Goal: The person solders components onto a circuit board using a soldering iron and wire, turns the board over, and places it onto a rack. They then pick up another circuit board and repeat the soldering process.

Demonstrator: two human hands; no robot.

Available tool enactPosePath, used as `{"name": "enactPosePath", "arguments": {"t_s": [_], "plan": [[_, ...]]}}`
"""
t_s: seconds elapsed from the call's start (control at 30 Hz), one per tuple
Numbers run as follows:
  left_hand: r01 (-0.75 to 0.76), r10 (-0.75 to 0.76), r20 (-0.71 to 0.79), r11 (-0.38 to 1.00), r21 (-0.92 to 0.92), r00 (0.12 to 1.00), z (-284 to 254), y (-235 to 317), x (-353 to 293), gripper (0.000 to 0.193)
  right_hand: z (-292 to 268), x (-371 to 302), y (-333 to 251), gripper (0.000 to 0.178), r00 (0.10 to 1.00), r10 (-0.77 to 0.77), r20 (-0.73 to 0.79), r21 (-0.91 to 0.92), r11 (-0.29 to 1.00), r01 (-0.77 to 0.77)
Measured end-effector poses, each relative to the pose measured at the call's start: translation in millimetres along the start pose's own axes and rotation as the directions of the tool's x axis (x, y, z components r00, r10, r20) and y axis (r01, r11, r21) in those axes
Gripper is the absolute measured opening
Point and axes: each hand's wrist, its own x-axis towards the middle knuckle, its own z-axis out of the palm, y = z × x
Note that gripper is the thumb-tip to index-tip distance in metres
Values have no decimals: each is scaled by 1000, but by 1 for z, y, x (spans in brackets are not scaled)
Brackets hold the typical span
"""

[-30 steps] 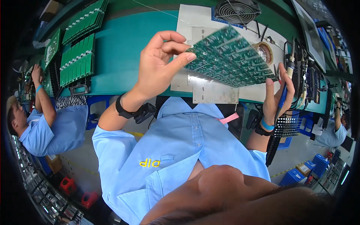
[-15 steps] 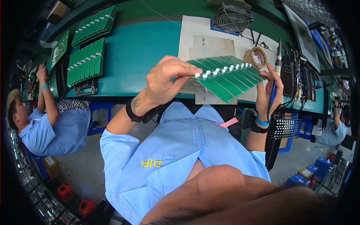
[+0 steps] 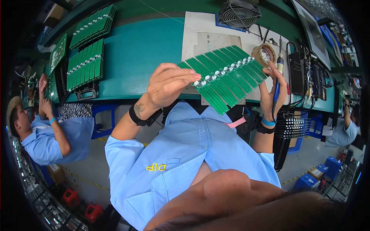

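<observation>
A green circuit board panel [image 3: 227, 75], split into several narrow strips with a row of white connectors across its middle, is held up tilted above the bench edge. My left hand [image 3: 169, 82] pinches its left end beside the connector row. At the far right end, the fingers of my right hand [image 3: 274, 90] grip the panel's edge. That hand also carries a soldering iron [image 3: 276, 92] with a blue handle, its tip pointing up and away. Just beyond the right fingers stands a round brown pot [image 3: 264, 54] with silvery material inside.
Stacked green panels [image 3: 85, 65] lie on the teal bench [image 3: 142, 50] at left. A black fan [image 3: 239, 16] stands at the back, near a metal plate [image 3: 217, 40] on white sheeting. Black equipment with cables [image 3: 308, 73] is at right. A co-worker [image 3: 46, 127] sits at left.
The panel has tipped so that more of its connector face shows, and its near corner has dropped a little. Both hands have shifted slightly with it, still gripping its ends.
</observation>
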Motion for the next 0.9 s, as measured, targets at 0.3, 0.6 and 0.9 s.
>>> {"name": "enactPosePath", "arguments": {"t_s": [0.3,0.6,0.9], "plan": [[-149,146,45,987,63,988,1,-2,-6,31,6,1,4,57,996,71,47,31,997,-72],[-90,88,29,993,75,996,-4,-3,-9,27,-2,2,11,40,997,65,40,-172,983,-57],[311,-421,-291,880,-358,859,-11,-4,20,44,13,-5,62,38,800,507,-320,657,727,-198]]}}
